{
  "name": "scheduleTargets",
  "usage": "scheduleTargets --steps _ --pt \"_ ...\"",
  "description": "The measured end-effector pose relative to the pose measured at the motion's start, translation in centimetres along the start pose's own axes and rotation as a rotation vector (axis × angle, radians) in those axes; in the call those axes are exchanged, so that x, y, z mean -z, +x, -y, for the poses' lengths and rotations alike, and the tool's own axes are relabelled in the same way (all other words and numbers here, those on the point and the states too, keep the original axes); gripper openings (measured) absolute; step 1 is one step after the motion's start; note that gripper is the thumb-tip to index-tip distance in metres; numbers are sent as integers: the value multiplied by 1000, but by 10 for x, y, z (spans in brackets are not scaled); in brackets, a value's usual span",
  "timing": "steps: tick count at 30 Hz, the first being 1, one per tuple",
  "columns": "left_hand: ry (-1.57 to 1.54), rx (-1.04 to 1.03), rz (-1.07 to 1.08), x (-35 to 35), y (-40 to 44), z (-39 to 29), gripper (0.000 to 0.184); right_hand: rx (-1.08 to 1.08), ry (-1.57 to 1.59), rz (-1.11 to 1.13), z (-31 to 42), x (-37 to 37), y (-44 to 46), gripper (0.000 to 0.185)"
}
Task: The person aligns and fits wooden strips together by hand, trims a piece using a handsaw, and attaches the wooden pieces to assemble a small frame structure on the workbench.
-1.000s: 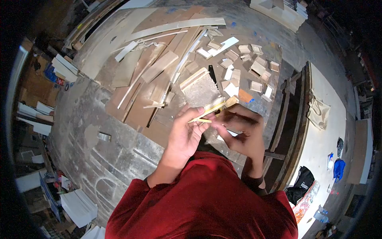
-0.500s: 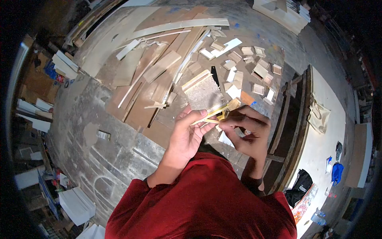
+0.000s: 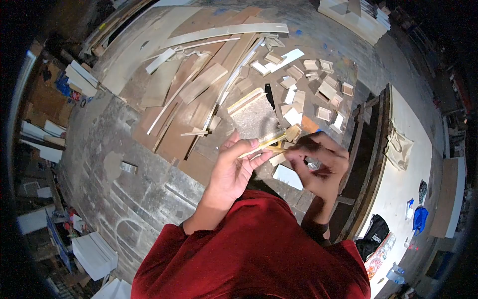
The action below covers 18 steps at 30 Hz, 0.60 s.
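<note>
The widest room for my elbows is at left, where the scuffed grey floor [image 3: 99, 149] runs along the slanting lower-left edge of the brown sheet [image 3: 196, 167]. Right of centre I have less: the dark gap [image 3: 354, 149] begins just beside my right hand [image 3: 318, 162], and past it the timber edge of the white-topped table [image 3: 403, 184] slants from upper right to lower centre-right. My red sleeves and shirt front [image 3: 249, 244] fill the bottom of the frame.

Just above my hands sits the rough square board [image 3: 255, 118], a black blade [image 3: 269, 95] by its upper right corner. Small wooden boxes [image 3: 323, 113] lie scattered toward the upper right, and a white piece [image 3: 288, 177] shows below and left of my right palm.

The narrow yellowish strip [image 3: 270, 141] lies near the centre, slanting up to the right. My left hand [image 3: 235, 162] is closed on its lower left end, thumb on top, fingers beneath. My right fingers curl in toward the thumb close by its right part, at a short yellow band [image 3: 279, 148]; they are blurred, and I cannot tell whether they pinch it.
</note>
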<state>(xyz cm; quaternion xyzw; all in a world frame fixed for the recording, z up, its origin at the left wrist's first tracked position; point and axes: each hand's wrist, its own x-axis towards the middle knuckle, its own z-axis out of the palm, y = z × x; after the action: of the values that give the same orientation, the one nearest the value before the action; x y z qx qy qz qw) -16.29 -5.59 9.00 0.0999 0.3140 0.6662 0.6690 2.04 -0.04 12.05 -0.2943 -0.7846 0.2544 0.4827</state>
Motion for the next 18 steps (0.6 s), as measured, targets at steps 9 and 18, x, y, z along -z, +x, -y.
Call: scheduleTargets --steps 9,18 --pt "-9 -37 7 4 6 2 25 64 53 94 -5 6 6 20" --pt "-6 -35 -23 -5 7 2 39 -46 96 -65 -7 8 5 21"
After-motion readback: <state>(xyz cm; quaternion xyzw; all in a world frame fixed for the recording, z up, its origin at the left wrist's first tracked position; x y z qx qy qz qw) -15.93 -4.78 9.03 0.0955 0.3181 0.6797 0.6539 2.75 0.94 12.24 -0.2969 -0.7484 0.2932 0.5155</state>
